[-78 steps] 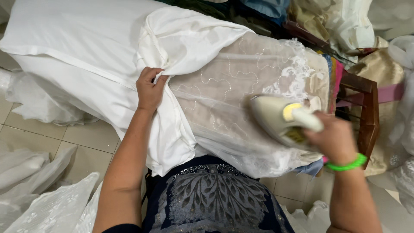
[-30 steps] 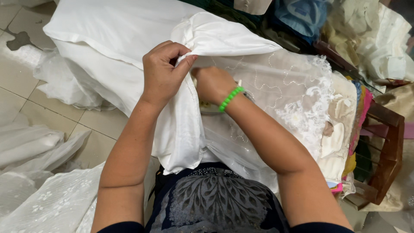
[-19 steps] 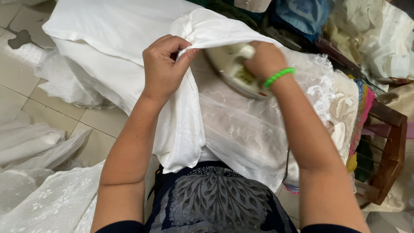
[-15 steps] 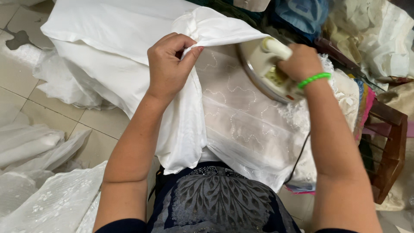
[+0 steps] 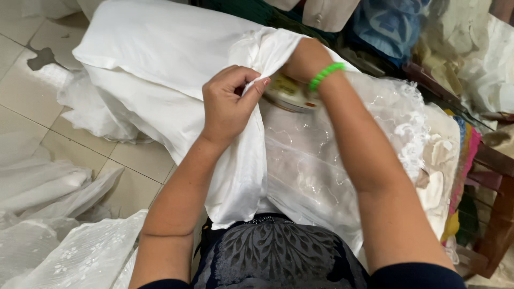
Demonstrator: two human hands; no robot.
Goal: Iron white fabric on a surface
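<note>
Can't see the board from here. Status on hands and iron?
Left hand pinching white satin fold, lifted. Right hand on iron, half under fold. Lace layer flat beneath.

- No packages, labels, signs or screens show anywhere around either grip; only cloth, lace and tiled floor lie about the hands.
</note>
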